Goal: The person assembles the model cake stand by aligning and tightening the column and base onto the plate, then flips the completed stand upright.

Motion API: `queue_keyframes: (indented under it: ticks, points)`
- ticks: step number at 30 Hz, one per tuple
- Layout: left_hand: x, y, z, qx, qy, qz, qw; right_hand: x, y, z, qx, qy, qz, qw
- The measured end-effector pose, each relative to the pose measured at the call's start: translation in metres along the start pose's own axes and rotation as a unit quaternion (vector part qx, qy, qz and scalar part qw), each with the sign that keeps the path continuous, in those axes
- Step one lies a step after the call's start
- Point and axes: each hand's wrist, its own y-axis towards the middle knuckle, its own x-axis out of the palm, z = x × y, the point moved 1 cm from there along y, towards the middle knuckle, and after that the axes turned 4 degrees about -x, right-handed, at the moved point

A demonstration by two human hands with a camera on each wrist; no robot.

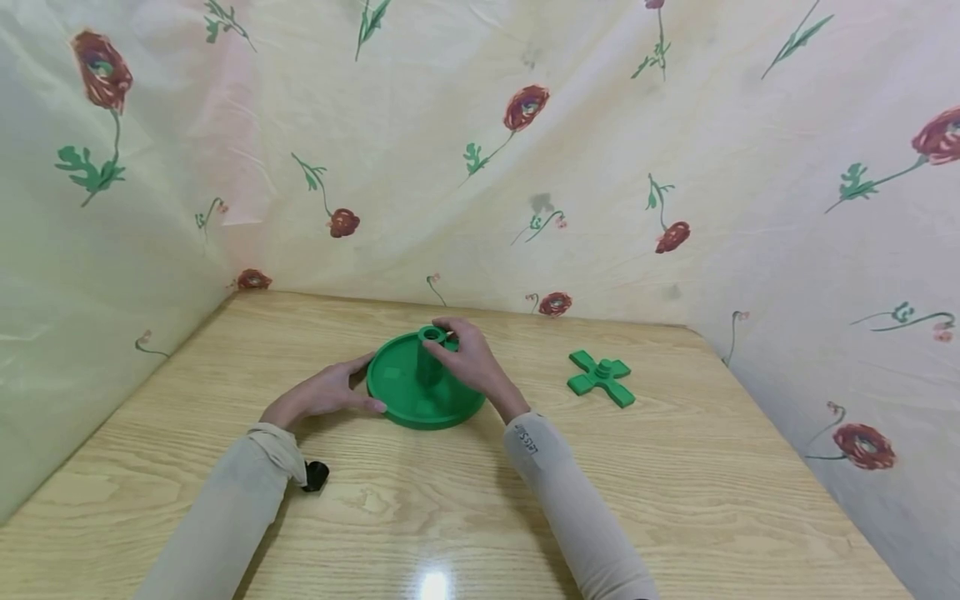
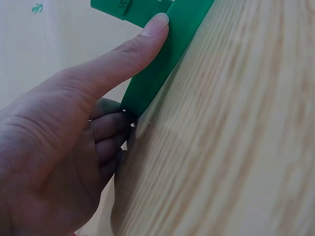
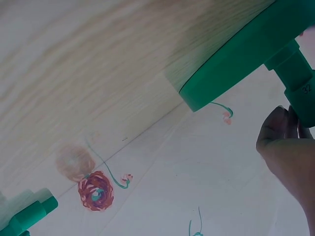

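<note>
A round green plastic base [image 1: 423, 421] with a raised rim lies on the wooden table. From its middle rises an upright green hollow post [image 1: 429, 368], marked "32" in the right wrist view. My left hand [image 1: 330, 392] grips the base at its left edge. In the left wrist view the thumb [image 2: 156, 27] presses the rim [image 2: 150, 86], with the other fingers curled at its far side. My right hand [image 1: 474, 360] holds the top of the post between thumb and fingers. The right wrist view shows its fingertips against the post [image 3: 301, 81]; part of that hand is cut off.
A green cross-shaped piece [image 1: 602, 373] with a short round stub lies to the right on the table [image 1: 675, 467]. Flower-printed cloth [image 1: 420, 167] hangs behind the table and along both sides. A small black object [image 1: 315, 477] sits at the left cuff.
</note>
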Motion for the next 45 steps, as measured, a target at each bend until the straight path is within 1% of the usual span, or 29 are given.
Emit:
queue_keyframes:
  ticks: [6, 16, 20, 23, 27, 30, 38, 41, 45]
  points:
    - [0.000, -0.001, 0.000, -0.008, 0.007, 0.003, 0.9999, 0.000, -0.001, 0.000, 0.009, -0.005, 0.000, 0.9999]
    - [0.001, -0.001, 0.001, 0.003, -0.003, 0.001, 1.0000, -0.001, -0.001, 0.002, -0.010, -0.009, 0.002, 0.9999]
    - [0.002, 0.000, 0.001, -0.003, -0.002, 0.001, 1.0000, -0.001, -0.001, 0.003, -0.010, -0.011, -0.001, 0.9999]
    - [0.003, -0.001, 0.000, -0.007, 0.002, 0.002, 1.0000, -0.003, -0.003, 0.002, -0.001, -0.014, -0.005, 0.9999]
    - [0.003, -0.001, 0.000, -0.007, 0.005, 0.003, 1.0000, -0.011, -0.008, 0.002, 0.020, -0.025, -0.008, 0.9995]
    - [0.002, -0.002, 0.001, -0.005, 0.006, 0.004, 1.0000, -0.020, -0.012, 0.003, 0.028, -0.028, -0.010, 0.9992]
    - [0.001, -0.003, 0.002, -0.008, 0.013, 0.006, 0.9999, -0.043, -0.025, 0.016, 0.004, -0.043, -0.004, 0.9991]
    - [0.001, -0.003, 0.002, -0.010, 0.017, 0.008, 0.9998, -0.050, -0.030, 0.022, 0.006, -0.048, 0.002, 0.9988]
    - [0.002, -0.002, 0.002, -0.005, 0.018, 0.007, 0.9998, -0.059, -0.037, 0.026, 0.012, -0.055, 0.009, 0.9984]
